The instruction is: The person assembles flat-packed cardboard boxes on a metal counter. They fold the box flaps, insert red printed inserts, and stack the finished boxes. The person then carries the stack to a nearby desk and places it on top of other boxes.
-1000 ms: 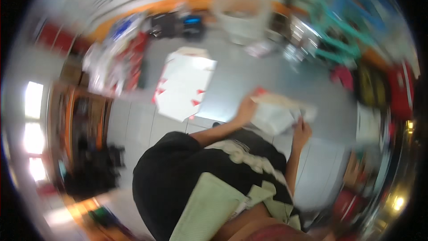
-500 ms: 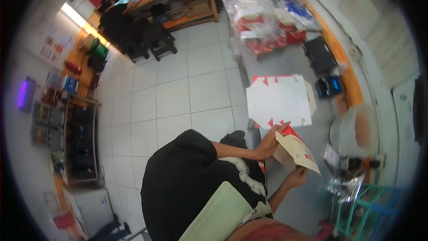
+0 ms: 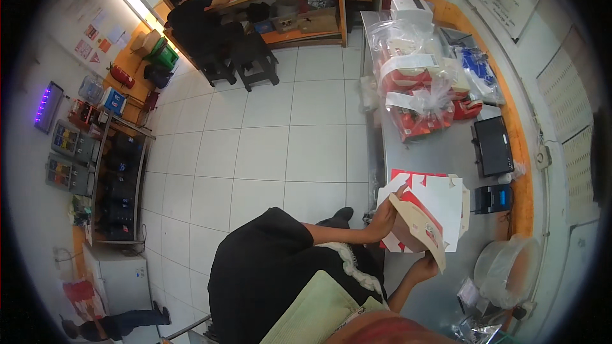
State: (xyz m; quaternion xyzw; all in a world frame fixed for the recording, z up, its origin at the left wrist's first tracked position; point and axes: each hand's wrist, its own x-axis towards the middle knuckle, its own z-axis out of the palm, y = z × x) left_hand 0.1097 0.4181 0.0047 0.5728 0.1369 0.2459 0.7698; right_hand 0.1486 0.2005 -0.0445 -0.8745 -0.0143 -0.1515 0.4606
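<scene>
A cream-and-red cardboard carton blank (image 3: pixel 417 226), creased and partly folded, is held over the metal table between my two hands. My left hand (image 3: pixel 384 220) grips its upper left edge with closed fingers. At the lower right end, my right hand (image 3: pixel 423 269) is closed on the carton, some fingers hidden behind it. Beneath and beyond it lies a stack of flat white cardboard sheets (image 3: pixel 446 200) with red tabs, partly covered by the held piece.
Clear plastic bags of red cartons (image 3: pixel 414 99) fill the table's far end. Along the wall edge stand a black screen (image 3: pixel 493 146), a small black device (image 3: pixel 493 199) and a translucent tub (image 3: pixel 507 271). One person (image 3: pixel 197 19) sits at the far bench; another (image 3: pixel 102 325) is at lower left.
The view has shifted, so the table and room sit lower in the picture. The carton is now over the sheet stack, tilted and bent more, with both hands still gripping it.
</scene>
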